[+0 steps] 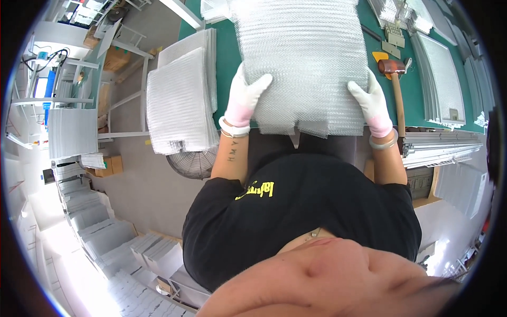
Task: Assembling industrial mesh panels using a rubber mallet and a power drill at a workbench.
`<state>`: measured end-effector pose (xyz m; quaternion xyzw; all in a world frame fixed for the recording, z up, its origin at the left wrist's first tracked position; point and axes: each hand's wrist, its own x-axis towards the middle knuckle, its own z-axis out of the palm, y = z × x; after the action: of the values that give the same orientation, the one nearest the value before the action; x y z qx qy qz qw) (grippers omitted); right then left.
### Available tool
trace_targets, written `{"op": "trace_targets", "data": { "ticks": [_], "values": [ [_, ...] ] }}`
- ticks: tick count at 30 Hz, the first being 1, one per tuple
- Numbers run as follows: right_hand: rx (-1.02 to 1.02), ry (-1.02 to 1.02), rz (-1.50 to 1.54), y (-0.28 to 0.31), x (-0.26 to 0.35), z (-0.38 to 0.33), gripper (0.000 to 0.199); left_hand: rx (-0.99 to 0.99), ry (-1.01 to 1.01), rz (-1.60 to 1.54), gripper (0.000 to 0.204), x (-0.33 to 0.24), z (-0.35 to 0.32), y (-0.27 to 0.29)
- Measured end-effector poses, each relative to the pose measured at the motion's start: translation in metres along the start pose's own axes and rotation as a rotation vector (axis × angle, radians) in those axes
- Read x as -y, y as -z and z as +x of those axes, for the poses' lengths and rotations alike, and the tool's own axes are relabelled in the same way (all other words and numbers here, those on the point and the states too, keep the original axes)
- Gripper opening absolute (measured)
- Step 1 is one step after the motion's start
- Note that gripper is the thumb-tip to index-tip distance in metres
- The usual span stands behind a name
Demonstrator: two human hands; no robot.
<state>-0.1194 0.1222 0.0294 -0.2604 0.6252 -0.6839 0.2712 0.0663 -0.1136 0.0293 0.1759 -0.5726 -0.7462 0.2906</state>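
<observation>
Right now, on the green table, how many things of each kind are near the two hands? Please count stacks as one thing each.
Gloved hands: 2, left hand and right hand
Mesh stack held at both sides: 1
Other mesh stack at the left table edge: 1
Hammer with wooden handle: 1
Pile of framed mesh panels on the right: 1
Total: 6

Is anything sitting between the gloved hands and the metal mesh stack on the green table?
Nothing visible. The left hand and right hand both rest directly on the near corners of the mesh stack.
</observation>
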Motion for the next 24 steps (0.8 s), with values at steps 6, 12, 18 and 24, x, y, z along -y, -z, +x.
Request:
{"op": "trace_targets", "data": {
  "ticks": [6,12,18,24],
  "values": [
    [-0.059,-0.032,0.106,-0.019,-0.016,-0.005,0.049,-0.050,-0.302,0.806,0.083,-0.005,0.032,0.029],
    [-0.192,0.094,-0.175,-0.024,-0.024,0.012,0.051,-0.029,-0.210,0.874,0.079,-0.022,0.035,0.018],
    [-0.163,0.042,-0.219,-0.024,-0.037,0.013,0.054,-0.012,-0.201,0.888,0.075,0.006,0.031,0.032],
    [-0.219,0.102,-0.463,-0.020,-0.079,0.011,0.057,-0.066,-0.162,0.990,0.077,0.039,0.023,0.035]
  ]
}}
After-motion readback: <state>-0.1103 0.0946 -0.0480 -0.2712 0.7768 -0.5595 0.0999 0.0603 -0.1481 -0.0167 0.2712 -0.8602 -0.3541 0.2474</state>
